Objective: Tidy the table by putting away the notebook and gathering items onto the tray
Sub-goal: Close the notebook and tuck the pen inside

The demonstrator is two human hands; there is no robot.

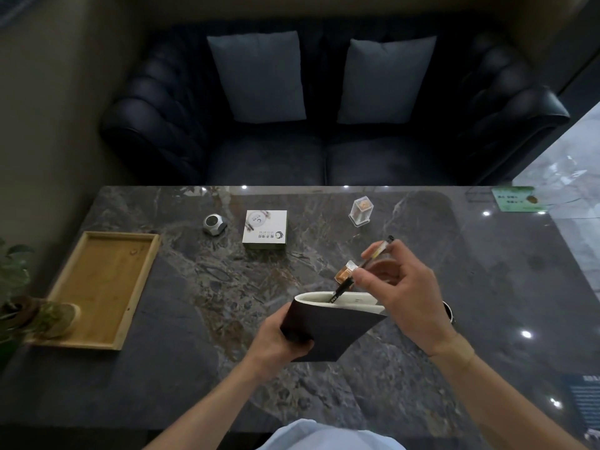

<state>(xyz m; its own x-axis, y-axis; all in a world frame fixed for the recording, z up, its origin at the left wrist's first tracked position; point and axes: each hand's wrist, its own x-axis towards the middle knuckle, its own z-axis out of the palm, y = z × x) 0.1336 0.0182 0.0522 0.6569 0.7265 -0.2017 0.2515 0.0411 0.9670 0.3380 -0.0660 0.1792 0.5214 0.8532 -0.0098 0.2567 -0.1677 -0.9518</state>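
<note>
My left hand [280,336] grips the lower left corner of a dark-covered notebook [328,332], held half open above the table with its white pages bowed upward. My right hand [401,287] pinches a black pen [363,269] whose lower tip pokes down between the notebook's pages. The wooden tray [97,287] lies at the table's left side. A white square box [265,229], a small silver round gadget [214,224] and a clear plastic box with orange contents [361,211] stand toward the far edge. A small amber jar [345,271] sits just behind the pen.
A potted plant [19,306] overlaps the tray's near left corner. A dark round object [448,311] peeks out behind my right wrist. A green card [516,198] lies at the far right. A dark sofa [324,125] with two cushions stands beyond the marble table [194,319].
</note>
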